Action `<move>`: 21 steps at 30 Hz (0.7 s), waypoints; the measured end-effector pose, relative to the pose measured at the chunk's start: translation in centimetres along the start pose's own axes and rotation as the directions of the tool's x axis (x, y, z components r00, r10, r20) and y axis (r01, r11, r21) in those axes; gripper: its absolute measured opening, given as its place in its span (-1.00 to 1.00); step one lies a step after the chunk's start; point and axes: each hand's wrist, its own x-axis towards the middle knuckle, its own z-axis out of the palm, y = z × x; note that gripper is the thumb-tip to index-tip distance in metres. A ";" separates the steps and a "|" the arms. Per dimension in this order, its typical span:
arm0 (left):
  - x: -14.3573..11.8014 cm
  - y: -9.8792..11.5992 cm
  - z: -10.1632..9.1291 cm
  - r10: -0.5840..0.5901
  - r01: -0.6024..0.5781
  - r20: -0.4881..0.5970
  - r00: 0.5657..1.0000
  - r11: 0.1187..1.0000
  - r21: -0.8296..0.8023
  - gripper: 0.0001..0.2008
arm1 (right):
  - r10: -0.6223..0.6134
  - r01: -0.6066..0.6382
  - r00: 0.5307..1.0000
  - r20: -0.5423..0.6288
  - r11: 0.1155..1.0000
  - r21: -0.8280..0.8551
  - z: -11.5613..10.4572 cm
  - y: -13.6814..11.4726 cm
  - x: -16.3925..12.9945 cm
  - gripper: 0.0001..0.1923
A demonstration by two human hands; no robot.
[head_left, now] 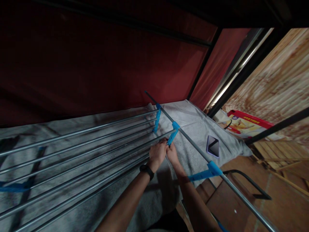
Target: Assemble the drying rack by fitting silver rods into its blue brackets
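Rack: a metal drying rack [79,145] lies across a grey blanket [193,129] on a bunk, its rails running from 9 o'clock toward the centre.
Left hand: the left hand [157,154], a black band at the wrist, has its fingers curled shut round the end of a rail, just beside the middle blue clip [174,132].
Right hand: the right hand [172,153] touches the left, fingertips pinched on the lower end of that same clip.
Progress: as I judge it, the upper blue clip [157,119] at 12 o'clock already bears its rails, the middle one is being worked, and the lower blue clip [205,173] at 4 o'clock juts out with no rail visibly seated.
Around: a phone [212,146] lies face up on the blanket at 3 o'clock, near the side tube [193,145]; a red box [246,124] sits beyond.
In the way: the dark bunk post [241,72] and red curtain [96,64] stand close by.
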 end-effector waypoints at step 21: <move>-0.2 -0.3 0.5 0.082 -0.083 -0.100 0.992 0.997 -0.005 -0.66 | 0.050 -0.052 0.998 -0.042 0.998 -0.048 0.7 -1.0 -0.8 -0.79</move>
